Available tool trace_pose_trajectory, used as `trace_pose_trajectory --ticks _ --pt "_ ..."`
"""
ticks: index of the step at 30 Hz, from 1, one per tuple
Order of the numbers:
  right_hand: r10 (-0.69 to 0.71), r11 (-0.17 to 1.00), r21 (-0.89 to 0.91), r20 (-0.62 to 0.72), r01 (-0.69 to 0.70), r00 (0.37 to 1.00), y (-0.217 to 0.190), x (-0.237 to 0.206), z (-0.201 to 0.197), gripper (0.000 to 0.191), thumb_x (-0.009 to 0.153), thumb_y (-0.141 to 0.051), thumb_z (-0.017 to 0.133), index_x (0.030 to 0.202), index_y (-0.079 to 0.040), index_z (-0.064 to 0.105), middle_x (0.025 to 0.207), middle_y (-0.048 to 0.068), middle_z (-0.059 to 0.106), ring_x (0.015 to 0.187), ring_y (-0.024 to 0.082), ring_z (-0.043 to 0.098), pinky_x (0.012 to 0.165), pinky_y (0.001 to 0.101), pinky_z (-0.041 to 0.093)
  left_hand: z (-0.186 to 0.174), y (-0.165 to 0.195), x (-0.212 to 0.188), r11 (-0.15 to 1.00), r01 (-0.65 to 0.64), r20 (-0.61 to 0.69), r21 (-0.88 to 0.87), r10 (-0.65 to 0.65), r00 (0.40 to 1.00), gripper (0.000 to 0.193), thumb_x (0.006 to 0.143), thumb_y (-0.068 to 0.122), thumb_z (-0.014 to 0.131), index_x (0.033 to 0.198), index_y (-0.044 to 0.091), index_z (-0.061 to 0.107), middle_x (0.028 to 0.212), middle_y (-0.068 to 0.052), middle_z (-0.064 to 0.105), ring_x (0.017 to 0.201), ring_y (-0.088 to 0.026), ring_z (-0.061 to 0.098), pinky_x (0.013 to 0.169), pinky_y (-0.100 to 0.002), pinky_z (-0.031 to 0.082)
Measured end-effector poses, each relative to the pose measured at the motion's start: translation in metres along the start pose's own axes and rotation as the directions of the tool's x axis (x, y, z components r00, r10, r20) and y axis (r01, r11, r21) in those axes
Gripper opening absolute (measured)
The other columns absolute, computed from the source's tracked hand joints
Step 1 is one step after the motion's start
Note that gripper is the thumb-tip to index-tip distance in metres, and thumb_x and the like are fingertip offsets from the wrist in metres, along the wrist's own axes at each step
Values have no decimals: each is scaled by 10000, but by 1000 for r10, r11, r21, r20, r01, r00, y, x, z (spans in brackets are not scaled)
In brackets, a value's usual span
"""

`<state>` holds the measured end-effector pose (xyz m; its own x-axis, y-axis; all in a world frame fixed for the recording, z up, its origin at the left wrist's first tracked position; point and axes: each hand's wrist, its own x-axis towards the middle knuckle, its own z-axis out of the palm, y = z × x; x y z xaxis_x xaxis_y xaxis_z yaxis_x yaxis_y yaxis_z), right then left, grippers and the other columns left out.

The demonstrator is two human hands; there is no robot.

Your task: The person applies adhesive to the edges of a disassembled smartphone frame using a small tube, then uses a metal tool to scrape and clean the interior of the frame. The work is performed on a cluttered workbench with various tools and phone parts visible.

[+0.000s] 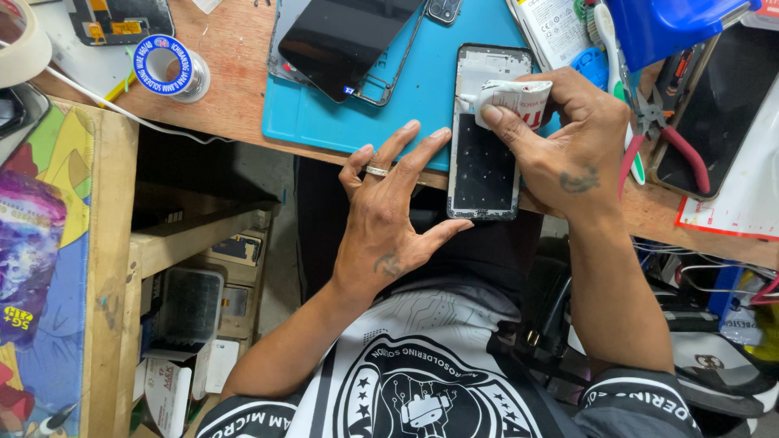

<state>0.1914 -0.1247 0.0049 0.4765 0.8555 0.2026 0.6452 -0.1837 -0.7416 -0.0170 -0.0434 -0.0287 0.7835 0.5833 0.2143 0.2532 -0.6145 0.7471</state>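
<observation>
Right hand (572,150) clamped on a white glue tube (513,99), nozzle touching the phone frame (485,134) at its upper left edge. Frame overhangs the blue mat (414,97) on the wooden surface (235,89). Left hand (388,219) fingers spread, beside the frame's left edge, holding nothing.

Two hands: left hand (388,223), right hand (572,146). One phone frame (485,162), one glue tube (513,99), one ring (376,171), one blue mat (422,89), one solder spool (169,66), one tape roll (20,45), one pair of pliers (659,130).
</observation>
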Motion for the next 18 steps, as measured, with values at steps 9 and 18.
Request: trace_pose_trajectory --ticks 9,18 --pt "-3 999 52 -49 6 999 0 4 8 181 982 -51 850 1099 32 739 1074 115 759 975 144 734 850 267 573 -2 1 0 1000 15 8 4 -15 1000 938 748 468 907 1507 147 460 1502 -7 552 1500 -173 391 1255 -453 142" --pt "-1 999 45 -35 3 999 1 4 5 214 964 -55 858 1114 35 734 1070 109 756 965 133 721 831 265 555 -4 2 0 1000 16 3 5 -16 1000 931 751 467 906 1505 145 465 1507 -9 548 1497 -180 396 1252 -461 160"
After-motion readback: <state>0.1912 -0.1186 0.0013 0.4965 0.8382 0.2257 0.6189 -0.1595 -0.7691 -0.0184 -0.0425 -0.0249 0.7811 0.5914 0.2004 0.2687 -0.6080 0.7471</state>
